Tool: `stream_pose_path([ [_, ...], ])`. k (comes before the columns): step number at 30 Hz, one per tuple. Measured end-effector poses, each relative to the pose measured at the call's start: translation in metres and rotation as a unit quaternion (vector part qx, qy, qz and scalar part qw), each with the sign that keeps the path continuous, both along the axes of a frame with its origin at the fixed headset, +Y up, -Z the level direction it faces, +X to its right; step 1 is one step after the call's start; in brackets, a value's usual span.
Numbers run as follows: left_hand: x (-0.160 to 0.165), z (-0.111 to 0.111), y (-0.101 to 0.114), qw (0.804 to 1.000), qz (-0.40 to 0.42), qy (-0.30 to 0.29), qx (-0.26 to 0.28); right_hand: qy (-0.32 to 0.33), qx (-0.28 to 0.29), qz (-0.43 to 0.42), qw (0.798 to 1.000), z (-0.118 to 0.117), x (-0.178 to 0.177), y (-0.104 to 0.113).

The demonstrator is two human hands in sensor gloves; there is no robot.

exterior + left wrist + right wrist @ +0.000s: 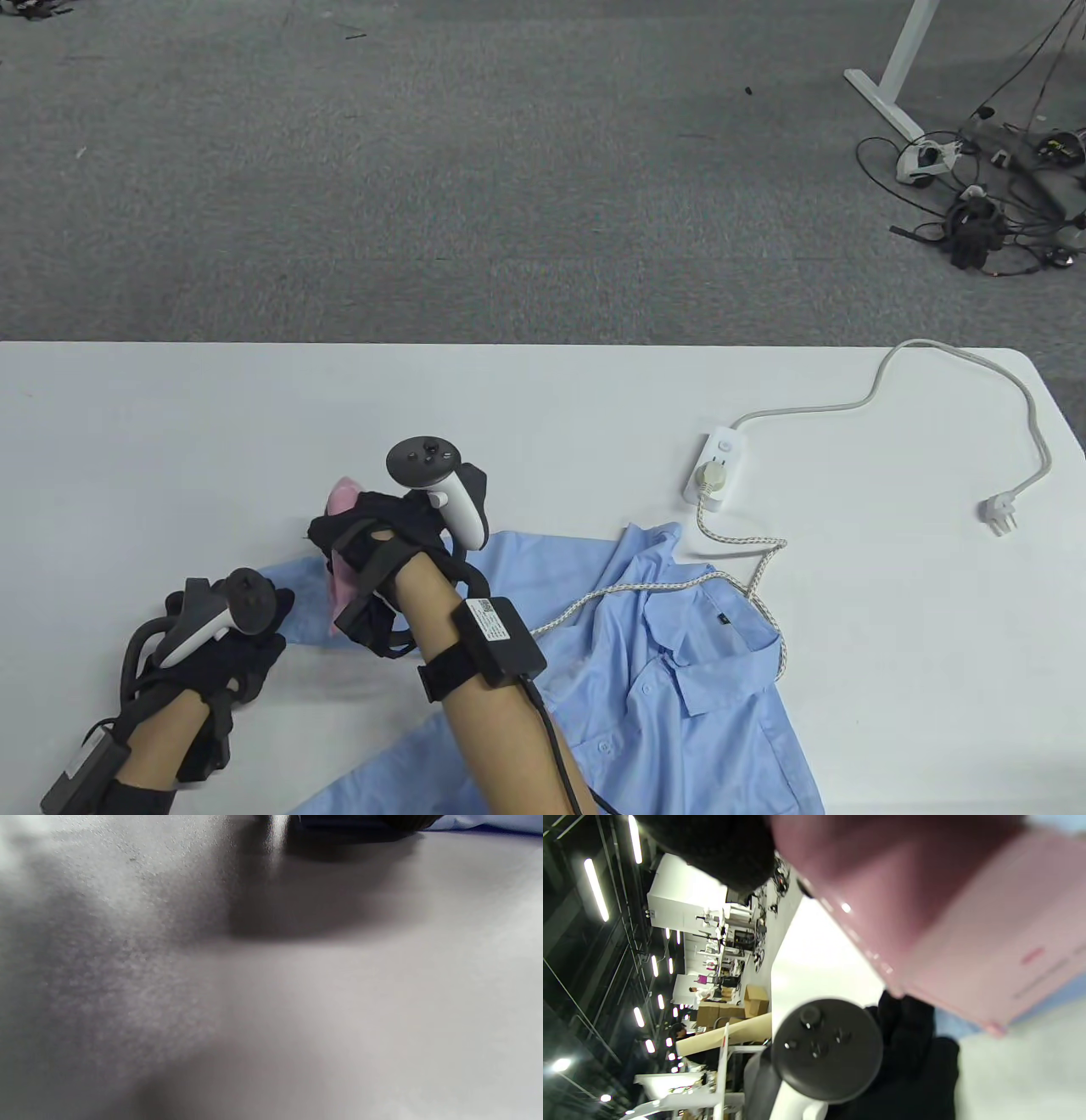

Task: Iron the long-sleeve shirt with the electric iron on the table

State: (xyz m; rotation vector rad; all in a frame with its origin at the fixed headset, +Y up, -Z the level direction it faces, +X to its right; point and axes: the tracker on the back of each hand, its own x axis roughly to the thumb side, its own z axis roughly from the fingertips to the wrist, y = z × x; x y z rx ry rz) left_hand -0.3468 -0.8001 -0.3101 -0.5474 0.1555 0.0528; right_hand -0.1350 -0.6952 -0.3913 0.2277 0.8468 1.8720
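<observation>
A light blue long-sleeve shirt point(679, 662) lies crumpled on the white table point(212, 424), one sleeve point(299, 624) stretched left. My right hand point(373, 552) grips a pink electric iron point(344, 586) that rests on that sleeve; the iron fills the right wrist view point(967, 942). My left hand point(229, 654) rests on the sleeve's end, just left of the iron, fingers lying flat. The left wrist view shows only blurred table surface point(297, 1005) and a sliver of blue cloth point(488, 823). The iron's braided cord point(738, 586) runs across the shirt to a white power strip point(717, 467).
The power strip's own white cable point(959, 365) loops to the right with its plug point(999, 514) lying loose on the table. The table's far edge runs across mid-frame; grey carpet, a desk leg point(891, 76) and tangled cables point(993, 221) lie beyond.
</observation>
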Motion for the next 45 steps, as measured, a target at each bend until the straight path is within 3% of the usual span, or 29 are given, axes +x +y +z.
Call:
stream_pose_path([
  [4,0.0,0.0,0.0,1.0,0.001,0.0,-0.001,0.01,-0.022,-0.008,1.0,-0.002,-0.014,-0.033],
  [12,0.001,0.0,0.0,1.0,-0.006,-0.003,0.001,0.024,-0.01,-0.012,1.0,-0.003,-0.034,-0.066],
  [15,0.001,0.0,-0.001,1.0,-0.005,-0.004,0.002,0.037,-0.034,-0.011,0.999,-0.003,-0.04,-0.078],
  [26,0.001,0.001,-0.001,1.0,-0.007,-0.002,0.0,-0.022,-0.022,0.019,0.999,-0.009,-0.026,-0.079],
  [37,0.009,0.005,-0.002,0.999,-0.029,-0.005,-0.017,-0.134,-0.012,0.046,0.99,-0.018,0.083,-0.073],
  [38,0.014,0.006,-0.002,0.999,-0.039,-0.023,0.003,-0.138,-0.01,0.048,0.989,-0.019,0.088,-0.073],
  [40,0.019,0.005,0.0,0.997,-0.043,-0.056,0.042,-0.133,-0.007,0.041,0.99,-0.018,0.088,-0.074],
  [45,0.016,0.003,0.004,0.997,-0.062,-0.025,0.024,-0.111,-0.008,0.065,0.992,-0.014,0.068,-0.072],
])
